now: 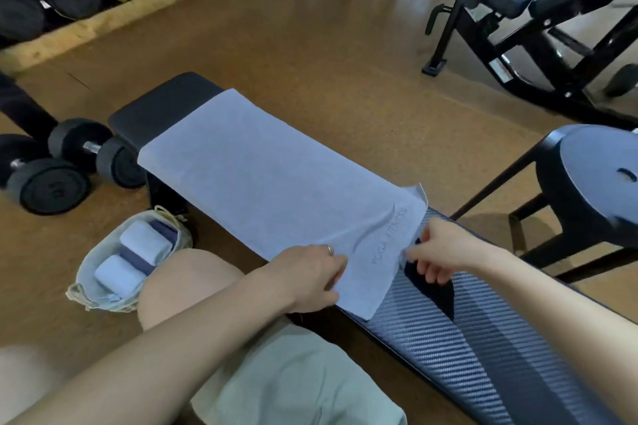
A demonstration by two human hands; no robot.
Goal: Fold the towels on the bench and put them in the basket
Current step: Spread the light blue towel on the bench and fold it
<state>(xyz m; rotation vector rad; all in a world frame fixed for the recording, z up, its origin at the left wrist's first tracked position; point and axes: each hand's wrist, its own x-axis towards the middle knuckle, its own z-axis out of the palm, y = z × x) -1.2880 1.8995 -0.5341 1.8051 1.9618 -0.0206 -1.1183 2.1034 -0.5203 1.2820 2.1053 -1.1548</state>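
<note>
Pale blue rectangular cloth towel [276, 176]: spread flat on the black padded bench [162, 103], long axis running away from the person. Near short edge pinched by both hands, left hand [310, 276] and right hand [438, 248]. Woven mesh basket [86, 286] of rolled towels: floor, left.

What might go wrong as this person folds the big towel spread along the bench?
The towel overhangs the bench edge on the basket side, so it may slide to the floor when lifted. The left hand and right hand both grip one end, so the fold may go crooked. The basket already holds rolled towels; space looks tight.
</note>
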